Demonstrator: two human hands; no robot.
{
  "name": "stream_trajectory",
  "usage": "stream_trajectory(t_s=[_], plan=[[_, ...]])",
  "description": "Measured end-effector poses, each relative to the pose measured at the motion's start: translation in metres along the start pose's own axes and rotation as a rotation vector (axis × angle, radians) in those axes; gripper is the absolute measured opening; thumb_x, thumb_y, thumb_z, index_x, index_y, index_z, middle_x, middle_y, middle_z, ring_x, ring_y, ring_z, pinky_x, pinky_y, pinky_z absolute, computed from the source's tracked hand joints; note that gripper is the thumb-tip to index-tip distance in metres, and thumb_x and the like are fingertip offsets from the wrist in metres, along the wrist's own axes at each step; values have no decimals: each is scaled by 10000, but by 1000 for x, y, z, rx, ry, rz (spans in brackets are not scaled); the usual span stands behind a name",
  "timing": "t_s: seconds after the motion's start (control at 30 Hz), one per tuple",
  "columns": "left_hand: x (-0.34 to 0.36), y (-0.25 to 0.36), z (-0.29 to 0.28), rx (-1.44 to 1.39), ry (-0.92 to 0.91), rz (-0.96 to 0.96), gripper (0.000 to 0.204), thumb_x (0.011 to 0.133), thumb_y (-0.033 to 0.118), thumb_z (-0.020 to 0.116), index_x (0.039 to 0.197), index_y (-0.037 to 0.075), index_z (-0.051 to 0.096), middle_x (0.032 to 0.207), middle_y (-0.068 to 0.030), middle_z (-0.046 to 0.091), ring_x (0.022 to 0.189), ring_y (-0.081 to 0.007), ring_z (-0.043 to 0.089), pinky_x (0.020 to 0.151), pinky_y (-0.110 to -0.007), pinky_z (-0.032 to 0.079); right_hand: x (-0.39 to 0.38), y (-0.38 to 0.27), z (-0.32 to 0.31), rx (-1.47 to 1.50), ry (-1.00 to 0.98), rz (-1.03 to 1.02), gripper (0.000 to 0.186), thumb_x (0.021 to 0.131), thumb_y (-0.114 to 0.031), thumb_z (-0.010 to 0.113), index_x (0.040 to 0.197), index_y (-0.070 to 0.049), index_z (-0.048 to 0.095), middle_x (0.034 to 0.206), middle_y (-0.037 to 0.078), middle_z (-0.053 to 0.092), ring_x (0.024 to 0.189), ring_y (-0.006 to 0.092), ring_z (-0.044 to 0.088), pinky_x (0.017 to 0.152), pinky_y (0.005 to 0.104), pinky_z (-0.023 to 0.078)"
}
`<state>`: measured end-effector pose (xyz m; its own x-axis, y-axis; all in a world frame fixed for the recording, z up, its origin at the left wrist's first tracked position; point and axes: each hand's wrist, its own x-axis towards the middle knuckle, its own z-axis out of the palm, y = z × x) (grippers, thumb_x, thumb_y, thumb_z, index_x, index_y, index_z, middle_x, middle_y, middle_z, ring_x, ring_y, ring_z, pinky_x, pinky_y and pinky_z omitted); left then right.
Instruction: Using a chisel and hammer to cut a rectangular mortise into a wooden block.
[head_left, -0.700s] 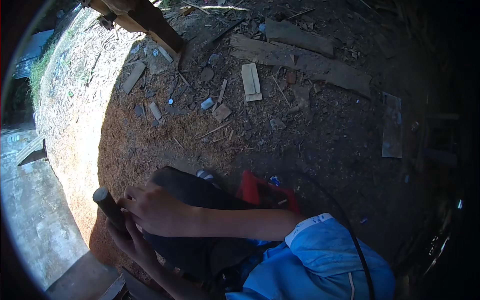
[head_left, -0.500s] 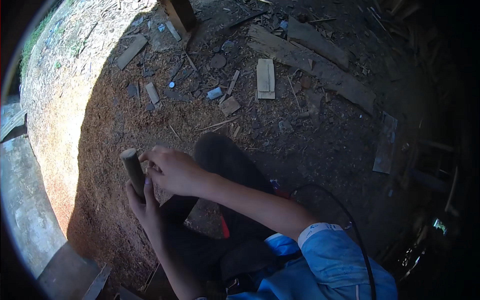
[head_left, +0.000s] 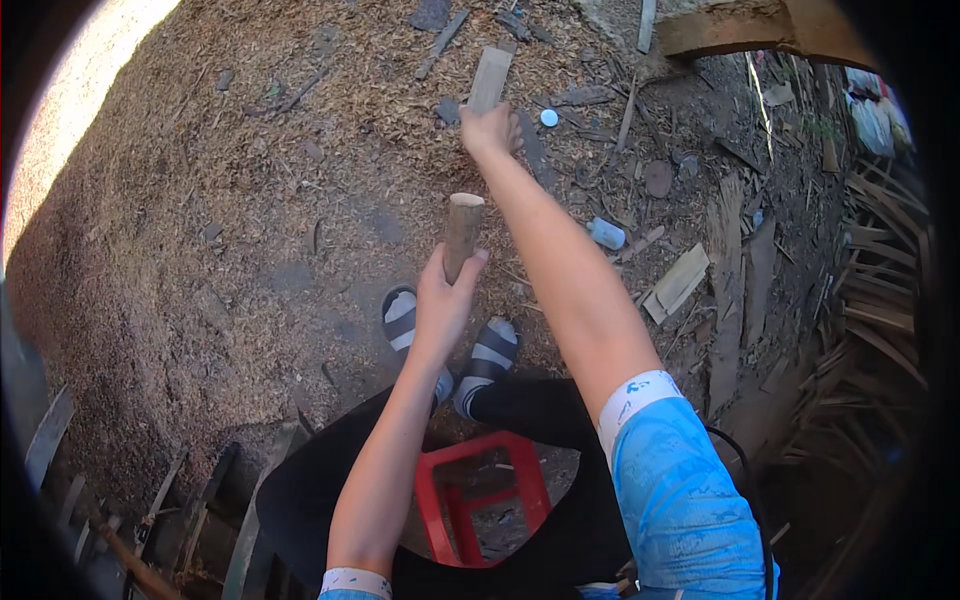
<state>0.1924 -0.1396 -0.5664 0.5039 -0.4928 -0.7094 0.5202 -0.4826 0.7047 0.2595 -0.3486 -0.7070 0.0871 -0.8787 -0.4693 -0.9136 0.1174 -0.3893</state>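
Gripping firmly, my left hand (head_left: pixel 440 300) is wrapped around the lower end of a short round wooden stick (head_left: pixel 462 232), thumb on one side and fingers curled shut on the other, so the stick stands nearly upright with its cut end toward twelve o'clock. My right hand (head_left: pixel 490 130) is stretched far out ahead, toward twelve o'clock from the stick, with the fingers bent down over the near end of a flat wooden plank (head_left: pixel 490 78) lying on the wood-chip ground (head_left: pixel 230 230). I cannot tell whether those fingers have actually closed on the plank or only rest on it.

That plank runs lengthwise away from me, its long axis pointing between twelve and one o'clock, and its near end is right at my right fingertips. From my left hand it lies at twelve o'clock and well apart, so the right hand is plainly the nearer one.

A small round white cap (head_left: pixel 548 117) sits just beside my right hand at three o'clock, and a pale plastic bottle (head_left: pixel 606 234) lies past my right forearm at about four o'clock. My sandalled feet (head_left: pixel 450 345) are planted at six o'clock of the stick, with a red plastic stool (head_left: pixel 478 495) beneath me. Loose board offcuts (head_left: pixel 678 282) lie scattered toward three o'clock.
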Motion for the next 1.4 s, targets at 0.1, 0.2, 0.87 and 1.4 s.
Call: stream_trajectory(t_s=[0.1,0.2,0.87,1.4], plan=[[5,-10,2,-165,16,-80,293,956,291,686,1064,25,632,837,-31,614,794,-118,550,743,-300,449,34,-8,29,-81,181,115,857,775,-557,774,1322,52,520,1382,215,523,1341,352,456,1132,460,331],[5,-27,2,-171,25,-70,297,959,288,685,1080,22,631,856,-34,627,805,-119,558,750,-296,456,46,2,33,-165,254,-36,880,725,-589,804,1281,39,538,1333,199,536,1292,353,480,1114,461,343],[-302,71,-12,-157,211,420,219,983,273,660,1067,72,633,677,74,464,464,-8,328,398,-210,245,-260,77,-312,1276,-1058,-239,550,903,-300,737,1337,-38,525,1170,114,643,956,211,674,866,364,577],[-599,12,-87,10,864,655,398,945,347,705,1077,-13,600,825,-102,652,777,-143,633,696,-326,499,-629,64,-353,591,-627,-1397,532,949,-234,696,1392,-92,439,1079,219,662,978,418,683,803,465,530]])
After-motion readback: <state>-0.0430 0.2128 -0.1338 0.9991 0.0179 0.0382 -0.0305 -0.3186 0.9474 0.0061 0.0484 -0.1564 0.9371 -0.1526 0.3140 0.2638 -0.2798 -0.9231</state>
